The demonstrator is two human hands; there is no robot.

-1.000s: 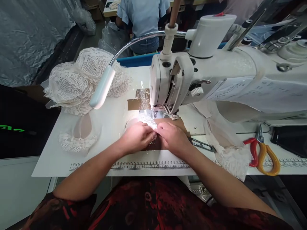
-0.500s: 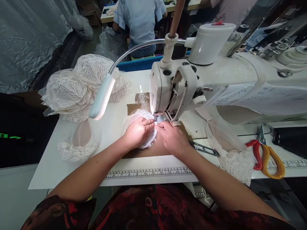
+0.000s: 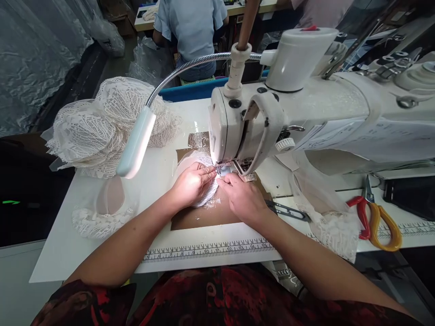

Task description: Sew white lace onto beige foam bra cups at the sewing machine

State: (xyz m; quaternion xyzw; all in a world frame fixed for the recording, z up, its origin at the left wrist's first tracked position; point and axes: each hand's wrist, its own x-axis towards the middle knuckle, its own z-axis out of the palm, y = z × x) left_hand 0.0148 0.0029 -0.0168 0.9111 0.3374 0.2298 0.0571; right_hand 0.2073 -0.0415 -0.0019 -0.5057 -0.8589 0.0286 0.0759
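A small white lace piece lies under the needle area of a white sewing machine. My left hand rests on the lace with its fingers pressed together, fingertips at the presser foot. My right hand lies just right of it, fingers pinching the lace edge beside the foot. Both hands sit on a brown patch of the white table. A bent lamp lights the spot.
A heap of cream lace pieces sits at the back left, and one single piece nearer. Thread snips lie right of my hand. Red and yellow scissors lie farther right, beside white fabric. A person in blue sits behind.
Both hands have slid the lace piece away from me, up to the presser foot. The view has shifted a little.
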